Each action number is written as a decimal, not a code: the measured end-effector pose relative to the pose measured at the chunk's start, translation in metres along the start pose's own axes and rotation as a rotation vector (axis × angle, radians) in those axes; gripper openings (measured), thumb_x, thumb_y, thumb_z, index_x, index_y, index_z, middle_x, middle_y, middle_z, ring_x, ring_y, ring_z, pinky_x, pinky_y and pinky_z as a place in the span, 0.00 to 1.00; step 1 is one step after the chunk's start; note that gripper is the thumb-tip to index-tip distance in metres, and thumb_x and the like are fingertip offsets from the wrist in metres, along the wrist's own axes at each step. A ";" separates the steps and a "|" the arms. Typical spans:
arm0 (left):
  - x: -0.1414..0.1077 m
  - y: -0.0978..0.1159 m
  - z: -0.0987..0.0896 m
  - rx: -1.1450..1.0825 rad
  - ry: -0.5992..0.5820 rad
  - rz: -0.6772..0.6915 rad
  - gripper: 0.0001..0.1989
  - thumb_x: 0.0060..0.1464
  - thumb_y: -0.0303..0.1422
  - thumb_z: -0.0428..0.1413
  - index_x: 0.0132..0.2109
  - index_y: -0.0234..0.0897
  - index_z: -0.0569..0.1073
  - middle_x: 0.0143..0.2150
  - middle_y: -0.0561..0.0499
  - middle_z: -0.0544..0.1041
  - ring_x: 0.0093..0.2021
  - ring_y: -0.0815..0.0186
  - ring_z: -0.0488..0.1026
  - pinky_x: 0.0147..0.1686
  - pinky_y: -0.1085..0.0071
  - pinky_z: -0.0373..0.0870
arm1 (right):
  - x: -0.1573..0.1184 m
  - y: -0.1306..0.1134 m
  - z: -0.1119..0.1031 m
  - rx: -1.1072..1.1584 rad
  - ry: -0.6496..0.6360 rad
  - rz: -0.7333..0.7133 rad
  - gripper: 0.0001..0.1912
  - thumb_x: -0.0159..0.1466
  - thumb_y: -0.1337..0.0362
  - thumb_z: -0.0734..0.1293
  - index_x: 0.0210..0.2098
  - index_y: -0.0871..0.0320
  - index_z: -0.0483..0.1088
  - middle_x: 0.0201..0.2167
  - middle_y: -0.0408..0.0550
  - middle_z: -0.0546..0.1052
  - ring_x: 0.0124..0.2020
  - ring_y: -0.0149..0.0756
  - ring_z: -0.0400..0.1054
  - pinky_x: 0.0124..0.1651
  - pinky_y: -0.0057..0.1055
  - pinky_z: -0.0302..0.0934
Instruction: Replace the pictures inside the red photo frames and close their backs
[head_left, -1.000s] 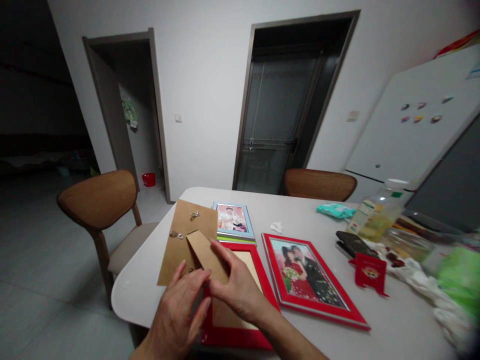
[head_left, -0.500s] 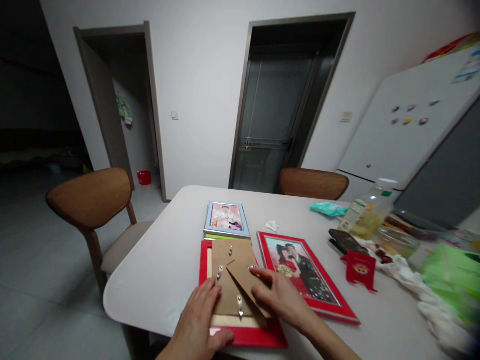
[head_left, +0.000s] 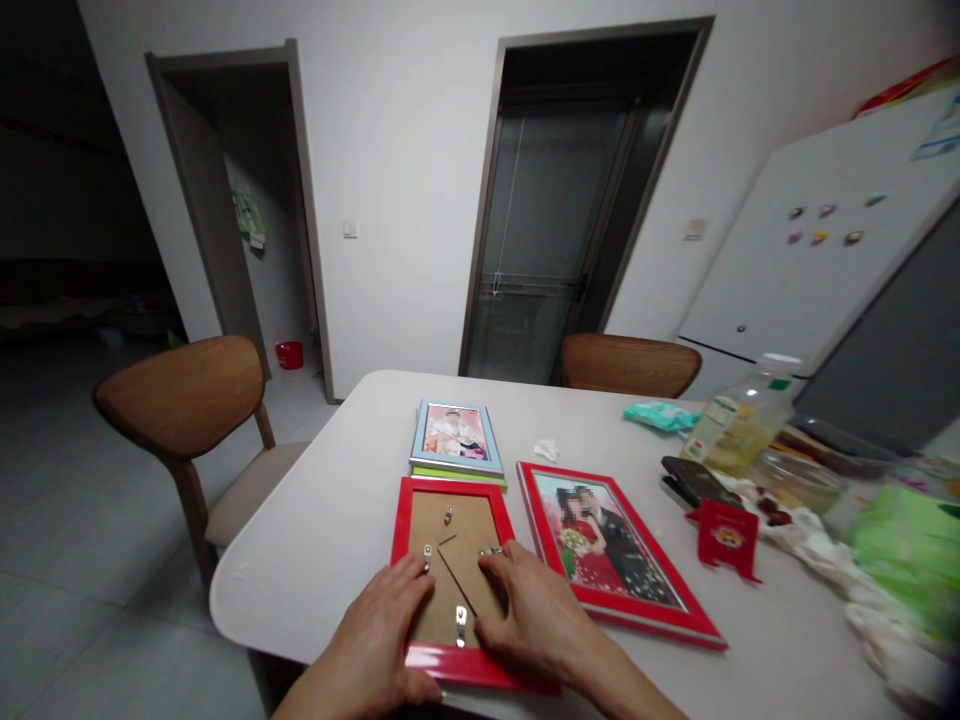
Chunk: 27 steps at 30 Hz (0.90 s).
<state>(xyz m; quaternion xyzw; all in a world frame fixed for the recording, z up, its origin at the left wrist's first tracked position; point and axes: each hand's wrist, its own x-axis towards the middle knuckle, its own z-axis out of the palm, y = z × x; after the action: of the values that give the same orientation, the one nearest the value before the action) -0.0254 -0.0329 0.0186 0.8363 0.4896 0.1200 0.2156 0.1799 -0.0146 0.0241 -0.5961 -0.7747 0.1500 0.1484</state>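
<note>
A red picture frame (head_left: 480, 662) lies face down in front of me at the table's near edge. Within its opening sits a brown backing board (head_left: 427, 515) with several metal clips and a slanted stand flap. My left hand (head_left: 379, 625) grips the frame's left side, fingertips beside the left clip and thumb at the near rail. On the right side my right hand (head_left: 536, 610) is closed around the rail, its index finger at the right clip and its thumb low by the flap. Beside it, a second red frame (head_left: 652, 610) lies face up with a photo of two people.
Behind the frame rests a small stack topped by a light blue frame (head_left: 491, 440). To the right are a crumpled tissue (head_left: 547, 450), a phone (head_left: 697, 482), a red card stand (head_left: 727, 540), a bottle (head_left: 739, 420) and a green bag (head_left: 904, 550). Chairs stand around the table (head_left: 322, 520).
The backing board, earlier overlapping the frame at an offset, now lies inside the opening. The stand flap lies flatter. My right hand has moved down and left onto the frame's right side.
</note>
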 end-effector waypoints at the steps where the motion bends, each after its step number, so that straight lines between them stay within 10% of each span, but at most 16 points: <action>1: -0.001 0.003 -0.001 0.010 -0.008 -0.009 0.39 0.30 0.37 0.63 0.53 0.34 0.61 0.59 0.40 0.54 0.58 0.54 0.51 0.56 0.56 0.47 | 0.001 0.000 0.002 -0.011 0.014 -0.021 0.20 0.44 0.61 0.65 0.38 0.57 0.68 0.36 0.51 0.68 0.37 0.40 0.62 0.38 0.32 0.55; 27: 0.002 -0.010 0.012 -0.034 0.073 0.033 0.34 0.31 0.40 0.61 0.49 0.37 0.65 0.57 0.44 0.60 0.56 0.56 0.56 0.55 0.58 0.51 | 0.031 0.033 0.015 -0.002 0.168 -0.121 0.11 0.56 0.70 0.57 0.27 0.60 0.71 0.34 0.51 0.68 0.38 0.35 0.59 0.41 0.29 0.55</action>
<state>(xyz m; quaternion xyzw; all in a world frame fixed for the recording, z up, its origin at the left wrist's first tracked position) -0.0274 -0.0300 0.0035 0.8356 0.4810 0.1623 0.2099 0.1958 0.0224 -0.0012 -0.5588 -0.7942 0.0896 0.2211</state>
